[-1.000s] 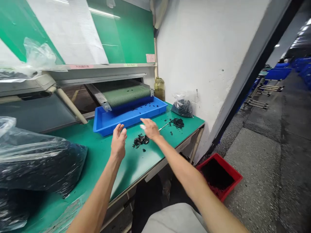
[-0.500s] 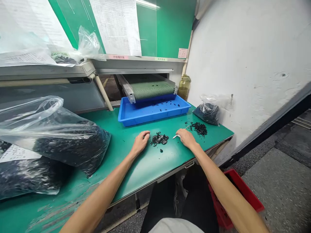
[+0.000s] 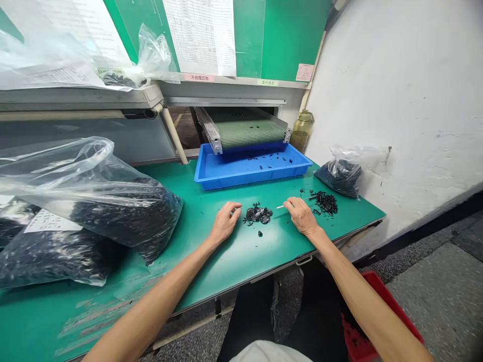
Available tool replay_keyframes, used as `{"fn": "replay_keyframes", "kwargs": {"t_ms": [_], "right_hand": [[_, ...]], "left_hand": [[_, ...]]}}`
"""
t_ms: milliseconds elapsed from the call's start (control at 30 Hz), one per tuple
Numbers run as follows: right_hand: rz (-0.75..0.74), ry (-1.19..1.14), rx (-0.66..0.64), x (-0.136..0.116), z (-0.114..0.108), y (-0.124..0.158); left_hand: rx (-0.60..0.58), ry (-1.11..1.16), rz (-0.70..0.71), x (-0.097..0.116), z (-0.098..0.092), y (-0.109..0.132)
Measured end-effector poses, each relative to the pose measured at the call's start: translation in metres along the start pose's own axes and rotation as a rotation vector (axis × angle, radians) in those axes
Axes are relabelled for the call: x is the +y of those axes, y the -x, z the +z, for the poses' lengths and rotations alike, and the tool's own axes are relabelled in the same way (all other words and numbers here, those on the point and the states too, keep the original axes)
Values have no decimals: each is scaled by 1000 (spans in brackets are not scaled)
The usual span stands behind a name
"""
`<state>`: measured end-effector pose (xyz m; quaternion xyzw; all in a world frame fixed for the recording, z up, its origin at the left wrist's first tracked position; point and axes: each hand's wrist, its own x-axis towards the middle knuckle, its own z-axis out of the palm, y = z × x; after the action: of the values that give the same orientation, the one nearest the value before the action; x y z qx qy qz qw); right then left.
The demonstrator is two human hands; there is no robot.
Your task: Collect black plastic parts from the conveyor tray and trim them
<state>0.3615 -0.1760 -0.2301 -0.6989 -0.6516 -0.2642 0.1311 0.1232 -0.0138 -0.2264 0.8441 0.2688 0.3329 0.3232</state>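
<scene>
My left hand point(image 3: 225, 221) rests on the green tabletop with its fingers curled and closed. Whatever it may hold is hidden. Just right of it lies a small cluster of shiny black rings and branched bits point(image 3: 259, 214), and one small black piece point(image 3: 260, 234) sits nearer the front edge. On the cluster's other side, my right hand point(image 3: 301, 215) is closed around a thin, pale rod-like tool point(image 3: 279, 206). One end points left toward the rings; a slender end shows on the right, by a heap of small black pieces point(image 3: 326, 202).
Behind the hands, a blue tray point(image 3: 256, 178) with scattered black bits stands under a green conveyor belt point(image 3: 251, 133). Large clear bags of black parts point(image 3: 124, 216) fill the left. A smaller bag point(image 3: 341, 176) and a bottle point(image 3: 303, 130) are by the wall. Below right is a red bin point(image 3: 392, 301).
The view has swung left, so everything appears farther right. In my right hand the tool has turned from slanting downward to nearly level. My left hand stays beside the rings.
</scene>
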Motion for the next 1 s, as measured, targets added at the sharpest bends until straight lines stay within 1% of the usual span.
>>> {"fn": "replay_keyframes", "kwargs": {"t_ms": [100, 167, 267, 333, 400, 467, 567, 667, 767, 900, 1000], "right_hand": [[-32, 7, 2, 0, -7, -6], [-31, 20, -10, -1, -15, -3], [-13, 45, -50, 1, -27, 16], [0, 66, -107, 8, -32, 33], [28, 85, -177, 18, -31, 45], [80, 85, -239, 30, -25, 48], [160, 48, -279, 43, -13, 39], [187, 0, -303, 48, -5, 22], [204, -73, -323, 37, -8, 5], [218, -238, -344, -3, -10, -14], [248, -384, -392, -28, -1, -28]], "left_hand": [[-104, -29, 31, -1, -2, 1], [-160, -49, 42, -2, 0, -1], [-211, -69, 41, 0, 6, -5], [-232, -70, 37, 1, 10, -6], [-238, -62, 29, 2, 11, -7], [-224, -47, 12, 3, 10, -7], [-185, -29, -29, 4, 8, -6], [-150, -26, -63, 5, 8, -6], [-142, -28, -76, 6, 8, -6], [-172, -5, -65, 6, 8, -6], [-175, 17, -58, 5, 7, -6]]}}
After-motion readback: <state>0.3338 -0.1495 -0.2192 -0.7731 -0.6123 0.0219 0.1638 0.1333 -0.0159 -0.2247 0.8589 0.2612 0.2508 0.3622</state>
